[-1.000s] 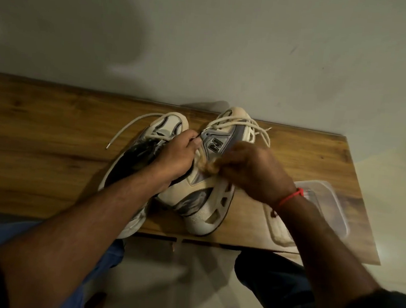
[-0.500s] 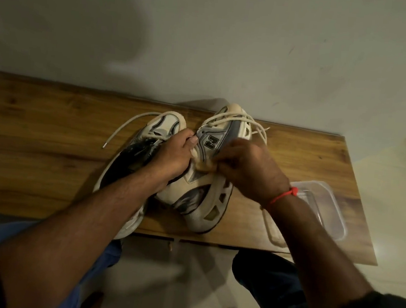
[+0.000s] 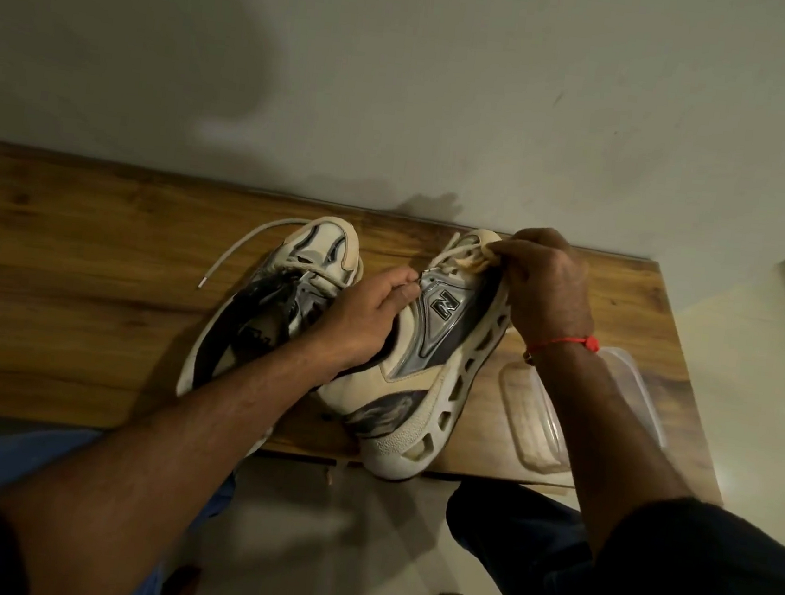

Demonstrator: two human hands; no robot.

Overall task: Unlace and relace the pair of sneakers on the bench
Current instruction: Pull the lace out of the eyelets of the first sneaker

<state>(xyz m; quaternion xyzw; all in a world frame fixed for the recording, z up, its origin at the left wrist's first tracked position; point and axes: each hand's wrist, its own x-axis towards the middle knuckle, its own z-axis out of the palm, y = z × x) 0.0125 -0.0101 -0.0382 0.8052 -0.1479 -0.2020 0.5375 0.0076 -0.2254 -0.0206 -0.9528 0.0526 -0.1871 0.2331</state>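
Two cream and grey sneakers lie on the wooden bench (image 3: 66, 292). The left sneaker (image 3: 273, 304) lies flat, its loose white lace (image 3: 246, 245) trailing out to the left. The right sneaker (image 3: 427, 364) is tipped on its side, sole facing right. My left hand (image 3: 369, 314) grips this tipped shoe at its collar, thumb near the eyelets. My right hand (image 3: 547, 284) pinches the cream lace (image 3: 462, 258) bunched near the shoe's toe end. A red thread circles my right wrist.
A clear plastic container (image 3: 536, 428) sits on the bench's right end, partly under my right forearm. A pale wall rises right behind the bench. My knees are below the bench's front edge, over a light floor.
My right hand has moved from the shoe's middle up to its toe end, taking the lace with it. The left hand keeps its grip on the shoe.
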